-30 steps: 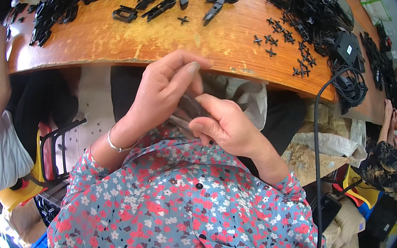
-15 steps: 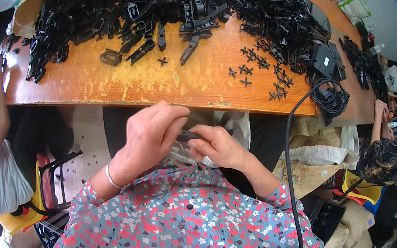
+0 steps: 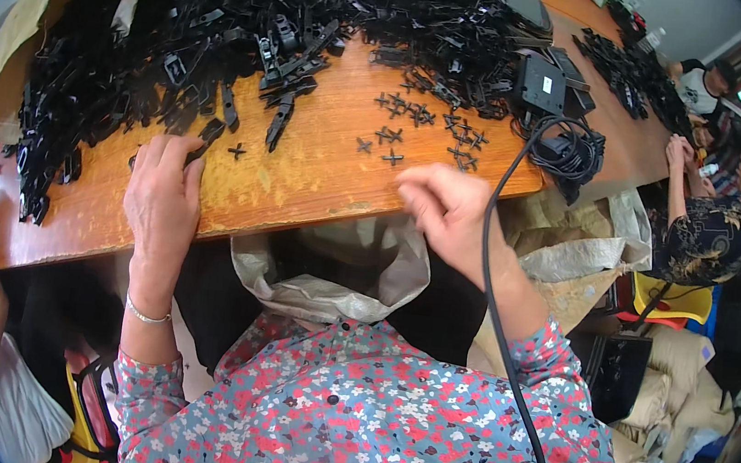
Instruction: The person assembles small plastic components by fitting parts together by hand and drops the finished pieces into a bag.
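At the table's front left, my left hand [image 3: 162, 197] lies with its fingers bent down over a black plastic part [image 3: 132, 162]. The part is mostly hidden under the fingers. Beside the fingertips lies an elongated black clip-like part [image 3: 208, 131], and a single small black cross-shaped piece [image 3: 237, 150] sits a little to the right. My right hand [image 3: 456, 212] hovers at the table edge, slightly blurred, thumb and fingers apart with nothing seen in them. Just beyond it is a scattered group of small black cross-shaped pieces [image 3: 392, 157].
A large heap of black plastic parts [image 3: 200, 35] covers the back of the wooden table [image 3: 322, 175]. A pale sack [image 3: 334, 304] gapes below the edge. A black cable [image 3: 502, 368] runs past my right arm from a coil [image 3: 570, 154]. Other people sit on both sides.
My hands have parted from in front of my chest, left to the parts on the table, right toward the cross pieces. The dark piece held between them no longer shows. The view has shifted.
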`<control>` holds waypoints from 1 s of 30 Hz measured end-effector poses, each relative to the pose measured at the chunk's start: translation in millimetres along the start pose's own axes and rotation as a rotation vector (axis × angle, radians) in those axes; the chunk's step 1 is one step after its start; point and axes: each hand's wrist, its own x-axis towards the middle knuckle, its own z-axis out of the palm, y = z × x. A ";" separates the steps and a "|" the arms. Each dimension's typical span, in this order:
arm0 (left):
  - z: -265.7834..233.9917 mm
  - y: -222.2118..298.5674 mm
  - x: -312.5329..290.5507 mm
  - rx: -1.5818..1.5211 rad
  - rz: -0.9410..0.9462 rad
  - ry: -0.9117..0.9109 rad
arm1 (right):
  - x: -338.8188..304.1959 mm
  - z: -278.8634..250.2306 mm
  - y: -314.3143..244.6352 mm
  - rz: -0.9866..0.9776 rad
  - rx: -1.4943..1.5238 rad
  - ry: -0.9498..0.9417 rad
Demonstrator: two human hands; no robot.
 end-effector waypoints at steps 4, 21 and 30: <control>3.0 -3.9 0.4 -0.075 0.016 0.026 | 33.1 -23.8 37.2 -0.152 -0.320 0.281; -5.2 -17.6 -3.9 -0.195 -0.025 0.111 | 84.0 -16.3 60.4 -0.089 -0.671 0.188; -38.1 -69.1 -16.4 -0.039 -0.077 0.174 | 81.9 5.8 9.8 -0.219 -0.435 0.111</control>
